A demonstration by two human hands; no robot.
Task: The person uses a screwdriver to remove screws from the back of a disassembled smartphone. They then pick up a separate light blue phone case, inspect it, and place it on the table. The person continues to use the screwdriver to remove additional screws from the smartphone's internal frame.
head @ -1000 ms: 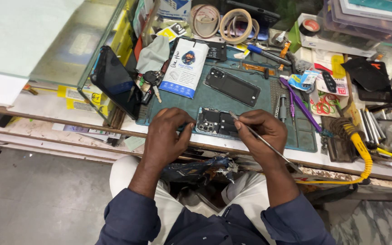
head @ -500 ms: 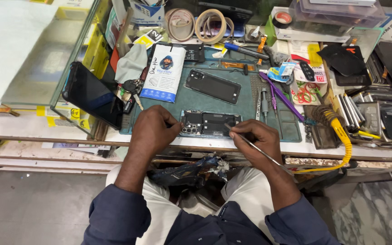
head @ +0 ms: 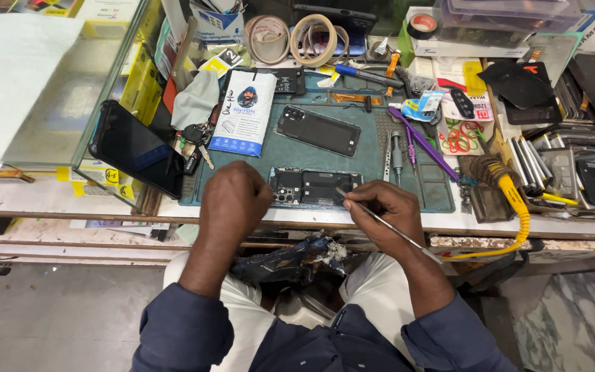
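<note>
An opened phone (head: pixel 315 187) with its inner boards bare lies at the near edge of a green work mat (head: pixel 366 162). My left hand (head: pixel 234 201) rests on the phone's left end and holds it down. My right hand (head: pixel 385 212) grips a thin metal tool (head: pixel 373 212) like a pen. The tool's tip touches the phone's right part. A black back cover (head: pixel 318 130) lies farther back on the mat.
A dark phone (head: pixel 136 149) leans at the left beside keys (head: pixel 196 146) and a white-and-blue packet (head: pixel 244 112). Tape rolls (head: pixel 290 38) sit at the back. Purple tweezers (head: pixel 425 142), a screwdriver (head: pixel 395 149), red rubber bands (head: pixel 458 137) and a yellow coiled holder (head: pixel 507 193) lie at the right.
The view has shifted a little. My right hand with the tool has moved slightly to the phone's right end. My left hand stays on the phone.
</note>
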